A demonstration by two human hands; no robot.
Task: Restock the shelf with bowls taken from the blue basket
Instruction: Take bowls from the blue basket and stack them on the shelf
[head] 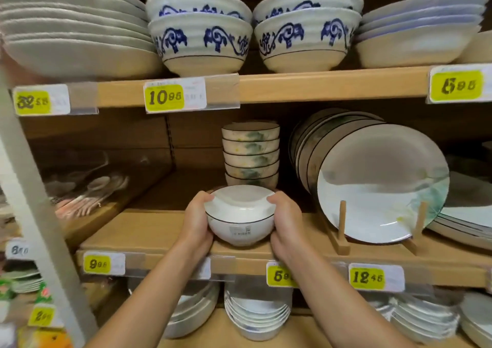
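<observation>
Left hand (197,219), right hand (286,222) both curled round bowl (239,219), one each side: steady hold for breakable ware. Bowl at shelf (165,230) front edge, just before matching stack (250,155), probably bound there.

- White bowls (241,225), it seems two nested, with thin dark rims and a barcode label on the side; upright, foot at the front edge of the wooden shelf (149,230)
- Stack (250,153) of green-speckled bowls just behind, upright

Head-worn, wide-angle. Faces the middle shelf (149,230) straight on, close up. Takes in upper shelf (319,86) and lower shelf (300,331).
</observation>
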